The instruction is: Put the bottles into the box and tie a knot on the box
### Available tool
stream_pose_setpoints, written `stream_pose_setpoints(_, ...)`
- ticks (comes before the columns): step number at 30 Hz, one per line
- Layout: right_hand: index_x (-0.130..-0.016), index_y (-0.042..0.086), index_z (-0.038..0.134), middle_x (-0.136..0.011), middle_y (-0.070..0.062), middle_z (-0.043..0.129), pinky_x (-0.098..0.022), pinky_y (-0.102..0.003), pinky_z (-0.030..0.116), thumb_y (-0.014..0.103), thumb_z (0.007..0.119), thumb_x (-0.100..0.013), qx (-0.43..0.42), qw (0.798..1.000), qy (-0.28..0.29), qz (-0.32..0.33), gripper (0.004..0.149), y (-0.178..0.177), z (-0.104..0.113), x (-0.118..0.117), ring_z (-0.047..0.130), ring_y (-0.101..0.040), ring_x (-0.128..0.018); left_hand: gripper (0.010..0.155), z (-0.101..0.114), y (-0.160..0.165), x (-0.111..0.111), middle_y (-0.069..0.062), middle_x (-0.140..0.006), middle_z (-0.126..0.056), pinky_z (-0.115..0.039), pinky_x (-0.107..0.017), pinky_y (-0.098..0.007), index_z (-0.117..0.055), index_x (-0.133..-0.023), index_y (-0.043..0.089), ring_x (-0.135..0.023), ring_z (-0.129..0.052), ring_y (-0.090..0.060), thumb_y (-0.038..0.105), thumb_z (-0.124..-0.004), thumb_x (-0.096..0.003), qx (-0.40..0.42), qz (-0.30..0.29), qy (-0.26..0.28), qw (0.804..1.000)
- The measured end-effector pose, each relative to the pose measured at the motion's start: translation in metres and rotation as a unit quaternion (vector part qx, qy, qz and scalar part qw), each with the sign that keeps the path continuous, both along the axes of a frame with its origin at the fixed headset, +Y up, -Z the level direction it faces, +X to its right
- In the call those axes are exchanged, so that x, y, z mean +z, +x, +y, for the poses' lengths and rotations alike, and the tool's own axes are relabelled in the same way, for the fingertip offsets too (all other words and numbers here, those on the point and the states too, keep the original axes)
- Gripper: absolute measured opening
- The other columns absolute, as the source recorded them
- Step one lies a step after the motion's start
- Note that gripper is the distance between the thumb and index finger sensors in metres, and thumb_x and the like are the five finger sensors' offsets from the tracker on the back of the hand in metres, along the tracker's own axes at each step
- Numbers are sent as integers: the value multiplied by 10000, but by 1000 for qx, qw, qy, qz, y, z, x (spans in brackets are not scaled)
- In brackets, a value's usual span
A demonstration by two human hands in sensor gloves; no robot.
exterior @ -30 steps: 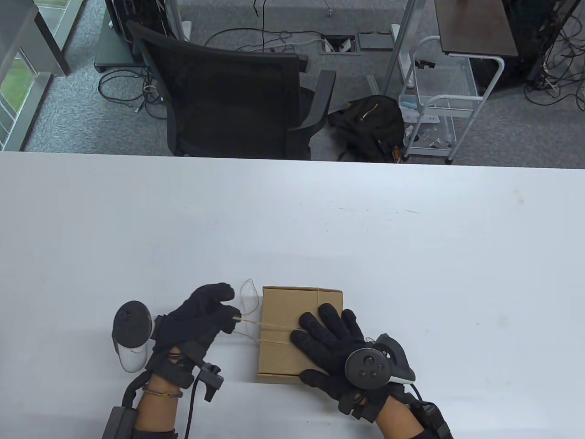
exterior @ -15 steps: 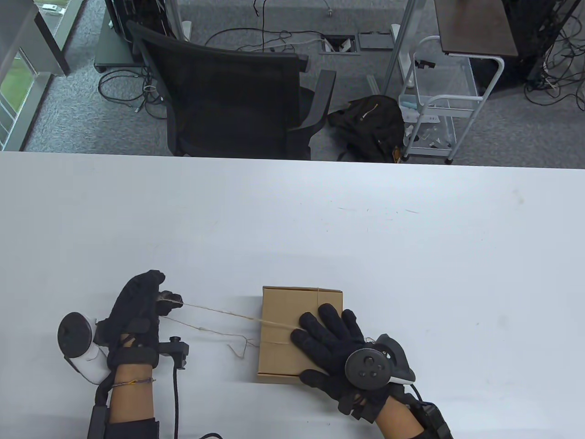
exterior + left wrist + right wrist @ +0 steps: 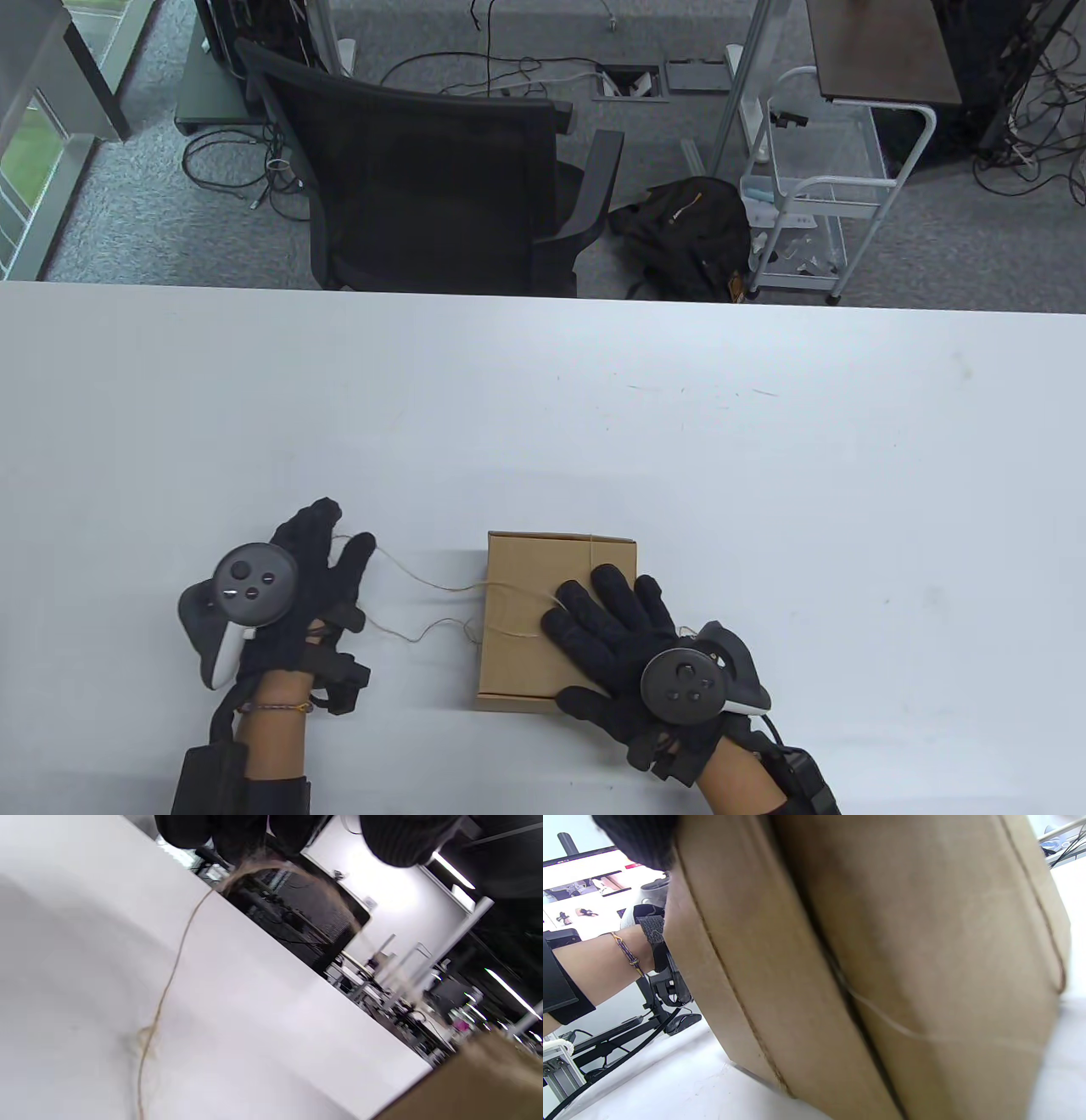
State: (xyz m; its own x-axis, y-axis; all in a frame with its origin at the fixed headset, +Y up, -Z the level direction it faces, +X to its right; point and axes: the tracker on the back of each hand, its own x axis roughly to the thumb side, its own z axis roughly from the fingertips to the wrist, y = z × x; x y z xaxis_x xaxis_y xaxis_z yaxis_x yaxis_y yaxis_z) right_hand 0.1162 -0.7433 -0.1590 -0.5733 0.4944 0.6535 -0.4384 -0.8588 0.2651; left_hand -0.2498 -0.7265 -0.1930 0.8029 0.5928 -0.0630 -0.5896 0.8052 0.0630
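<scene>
We see the closed cardboard box (image 3: 534, 611) in the lower centre of the table view, on the white table (image 3: 594, 407). Its long axis runs top-to-bottom in the frame, short side toward the chair (image 3: 424, 170). Twine (image 3: 424, 586) is wrapped across the lid and also lengthwise, w/ two slack strands trailing left.

Right hand (image 3: 624, 649) lies flat on the lid, fingers straight & spread, pressing it. Left hand (image 3: 293, 586) sits lower left, apart from the box; strands reach its fingertips.

Left wrist view adds what the table view doesn't: twine (image 3: 178, 955) hangs from between the curled fingertips (image 3: 242, 836), so that hand pinches it. Right wrist view shows the box side (image 3: 882, 963) close up, w/ twine along its edges and a thin strand across the face.
</scene>
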Motion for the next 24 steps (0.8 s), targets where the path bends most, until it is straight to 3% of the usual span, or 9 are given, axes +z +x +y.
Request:
stream_pose_setpoints(4,-1110,157,499,-1188,-72,344,-649,-688,121,570,670,-480,-2,1000,6,-1,773,0,0,0,162,-424,-1035,833,6,33,3,-266,-1278,-417,-346,-689,-815,-446,-1213,213,-1121,-453,-602,515,-802,-523,-29,-57,23,998)
stream_pose_setpoints(7,-1106,145,512,-1185,-84,357,-649,-693,130,564,675,-481,-6,1000,10,-1,770,0,1,1,177,-430,-1035,776,7,53,8,-229,-1298,-410,-333,-695,-813,-530,-1201,276,-1134,-422,-597,487,-827,-516,8,-133,34,991)
stream_pose_setpoints(11,-1102,134,526,-1182,-93,377,-649,-703,138,561,679,-481,-9,1000,22,-1,769,0,1,2,192,-449,-1031,798,6,82,13,-214,-1311,-383,-311,-694,-820,-500,-1213,292,-1143,-349,-603,517,-813,-514,64,-208,44,975)
stream_pose_setpoints(15,-1097,124,545,-1181,-94,397,-645,-706,127,552,685,-480,-3,999,34,1,764,-2,3,4,196,-475,-1023,826,0,110,15,-231,-1314,-299,-280,-687,-828,-457,-1222,301,-1139,-262,-614,551,-799,-513,-6,-231,18,973)
stream_pose_setpoints(17,-1089,123,573,-1178,-103,421,-637,-714,118,547,687,-480,-3,999,45,-1,751,-1,5,4,207,-482,-1021,658,-2,119,17,-242,-1291,-408,-294,-678,-837,-673,-1115,271,-1136,-313,-617,493,-811,-512,-30,-217,35,975)
stream_pose_setpoints(19,-1079,142,614,-1177,-113,430,-630,-719,105,541,700,-478,-19,999,50,-2,727,3,9,5,216,-489,-1021,477,4,120,18,-204,-1214,-614,-337,-670,-842,-845,-942,234,-1127,-473,-583,421,-837,-503,-12,-198,98,975)
stream_pose_setpoints(24,-1069,255,652,-1158,-213,491,-602,-796,146,493,797,-473,-158,986,41,-41,658,29,24,0,329,-545,-1011,475,8,114,24,-192,-1190,-661,-366,-667,-846,-866,-924,199,-1115,-530,-571,422,-846,-505,25,-205,111,972)
